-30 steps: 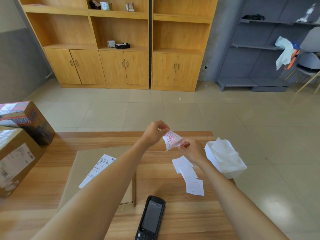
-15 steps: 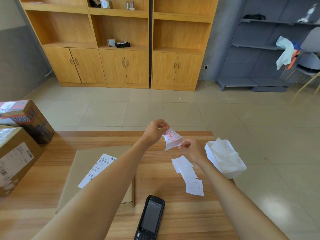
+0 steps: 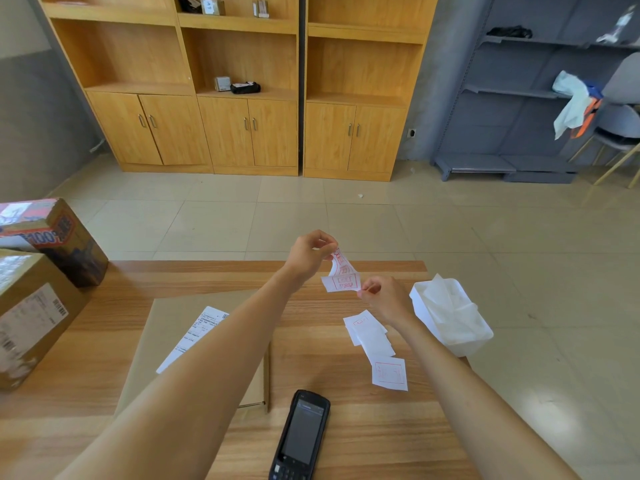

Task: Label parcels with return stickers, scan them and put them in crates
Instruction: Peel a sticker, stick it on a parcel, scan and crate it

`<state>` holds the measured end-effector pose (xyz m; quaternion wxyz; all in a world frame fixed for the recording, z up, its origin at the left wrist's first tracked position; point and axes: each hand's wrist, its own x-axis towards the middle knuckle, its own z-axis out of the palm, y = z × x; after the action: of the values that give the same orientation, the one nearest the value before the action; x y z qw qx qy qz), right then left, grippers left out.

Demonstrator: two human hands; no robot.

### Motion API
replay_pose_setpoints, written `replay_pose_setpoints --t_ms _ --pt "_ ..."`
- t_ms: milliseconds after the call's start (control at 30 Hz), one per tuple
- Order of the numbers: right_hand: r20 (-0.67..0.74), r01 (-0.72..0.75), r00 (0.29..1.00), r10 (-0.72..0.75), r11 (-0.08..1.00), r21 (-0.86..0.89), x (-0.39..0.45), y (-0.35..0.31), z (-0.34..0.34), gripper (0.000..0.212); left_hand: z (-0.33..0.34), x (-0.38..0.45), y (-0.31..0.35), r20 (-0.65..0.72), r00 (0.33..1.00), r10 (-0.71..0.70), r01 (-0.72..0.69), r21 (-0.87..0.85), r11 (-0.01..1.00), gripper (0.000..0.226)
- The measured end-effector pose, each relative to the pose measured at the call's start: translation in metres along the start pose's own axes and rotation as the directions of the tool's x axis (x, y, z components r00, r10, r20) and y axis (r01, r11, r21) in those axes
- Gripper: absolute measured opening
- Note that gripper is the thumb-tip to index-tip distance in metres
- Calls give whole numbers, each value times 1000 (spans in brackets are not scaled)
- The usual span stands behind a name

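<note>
Above the wooden table my left hand pinches the upper end of a white return sticker with red print. My right hand pinches its lower right corner, where the backing is coming away. The sticker curls between the two hands. A flat brown parcel with a white shipping label lies under my left forearm. Loose return stickers lie on the table below my right hand, one with a red frame. A black handheld scanner lies at the near edge.
Two cardboard boxes stand at the left: a plain one and a printed one behind it. A white bin with crumpled paper sits at the table's right edge. Wooden cabinets and grey shelving line the far wall.
The two hands have drawn a little apart, stretching the sticker longer, so the peeled part now curls between them. Parcel, scanner and loose stickers have not moved.
</note>
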<state>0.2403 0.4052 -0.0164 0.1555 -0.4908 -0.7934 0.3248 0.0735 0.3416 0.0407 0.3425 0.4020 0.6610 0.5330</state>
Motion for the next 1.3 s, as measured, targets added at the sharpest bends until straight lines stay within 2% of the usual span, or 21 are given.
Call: replay_pose_setpoints --t_ms 200,433,600,733,867,1167,1300 --pt "-1 -5 1000 5 1000 7 1 0 -1 8 -1 0 6 -25 1000 9 -9 -32 999 15" --pt "-2 6 1000 -6 1000 -15 0 2 0 6 -1 3 11 -30 999 35 -35 -3 999 5" --pt "1 0 1000 0 999 -33 1 2 1 4 -1 4 16 -27 999 32 -32 -16 999 17" --pt "14 -17 1000 18 997 -71 0 7 1 5 -5 6 26 -84 996 24 -33 -101 994 20" --pt "2 -22 1000 23 994 -104 -3 10 4 6 -10 10 30 -107 993 50 -56 -55 997 20" --pt "4 -41 999 42 992 -117 -3 17 2 8 -15 10 23 -214 977 13 -45 -145 988 13" --pt "-6 -59 998 59 992 -112 -3 22 3 10 -18 14 23 -248 969 7 -40 -126 991 11"
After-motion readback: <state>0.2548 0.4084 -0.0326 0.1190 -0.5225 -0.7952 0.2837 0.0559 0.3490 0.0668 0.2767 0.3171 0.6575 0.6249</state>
